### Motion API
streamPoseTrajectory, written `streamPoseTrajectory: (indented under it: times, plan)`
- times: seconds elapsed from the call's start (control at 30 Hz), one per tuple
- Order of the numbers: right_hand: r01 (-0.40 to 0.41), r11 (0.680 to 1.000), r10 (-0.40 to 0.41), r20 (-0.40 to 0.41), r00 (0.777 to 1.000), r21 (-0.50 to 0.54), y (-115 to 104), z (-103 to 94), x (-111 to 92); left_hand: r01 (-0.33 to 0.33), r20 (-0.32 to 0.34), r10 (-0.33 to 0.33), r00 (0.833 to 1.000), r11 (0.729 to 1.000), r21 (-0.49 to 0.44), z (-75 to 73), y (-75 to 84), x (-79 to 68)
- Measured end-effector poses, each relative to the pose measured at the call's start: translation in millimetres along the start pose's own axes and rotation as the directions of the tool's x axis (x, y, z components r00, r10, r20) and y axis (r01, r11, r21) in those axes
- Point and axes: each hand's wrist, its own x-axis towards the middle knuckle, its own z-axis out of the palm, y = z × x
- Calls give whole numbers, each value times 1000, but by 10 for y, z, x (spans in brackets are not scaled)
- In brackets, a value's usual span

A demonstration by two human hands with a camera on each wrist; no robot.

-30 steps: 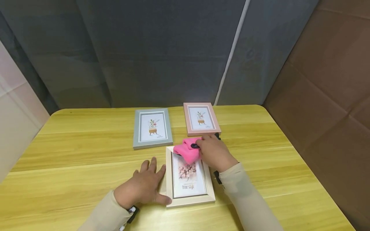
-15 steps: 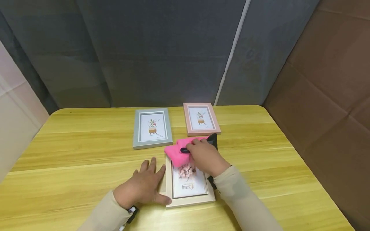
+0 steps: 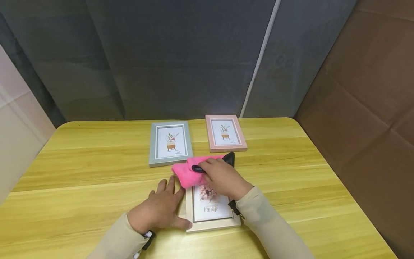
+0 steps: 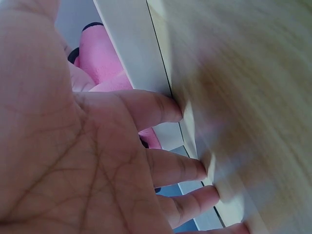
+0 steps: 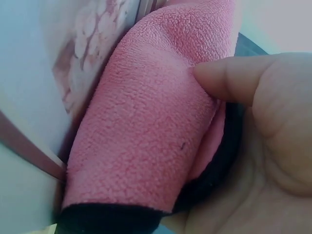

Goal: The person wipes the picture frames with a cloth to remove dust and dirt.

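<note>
A cream picture frame (image 3: 213, 226) with a blossom picture lies flat on the table near me. My right hand (image 3: 224, 178) grips a folded pink cloth (image 3: 187, 175) with black edging over the far part of this frame. In the right wrist view the thumb pinches the fluffy cloth (image 5: 136, 112) against the picture's surface. My left hand (image 3: 160, 208) has its fingers spread on the table, the thumb touching the frame's near left corner. The left wrist view shows the palm (image 4: 87, 156) beside the frame's edge, fingertips down on the wood. The cloth hides the frame's far edge.
Behind the cloth lie a grey-blue picture frame (image 3: 152, 147) on the left and a pink picture frame (image 3: 228, 148) on the right, both face up. A dark curtain (image 3: 181, 61) hangs behind the wooden table (image 3: 97, 162), and a brown one (image 3: 365, 90) at the right.
My right hand has slid the pink cloth leftward across the far end of the cream frame, past its left edge. The left hand and the frames stay where they were.
</note>
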Motion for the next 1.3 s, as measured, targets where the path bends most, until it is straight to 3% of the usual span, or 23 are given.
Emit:
streamPoseTrajectory:
  times: [0.43, 0.6, 0.83, 1.3]
  plan:
    - [-41, 999, 40, 70, 997, 13, -11, 26, -10, 90, 20, -91, 996, 995, 32, -29, 21, -17]
    - [-34, 999, 32, 62, 998, 30, 30, -14, -16, 71, 21, -71, 997, 997, 16, -54, 13, -8]
    - [-67, 998, 67, 55, 996, 0, 141, -5, 5, 26, -55, -24, 998, 999, 38, -2, 23, 37]
    - [18, 998, -21, 49, 999, 62, 181, 49, 88, 40, -54, -38, 998, 999, 33, 23, 54, 52]
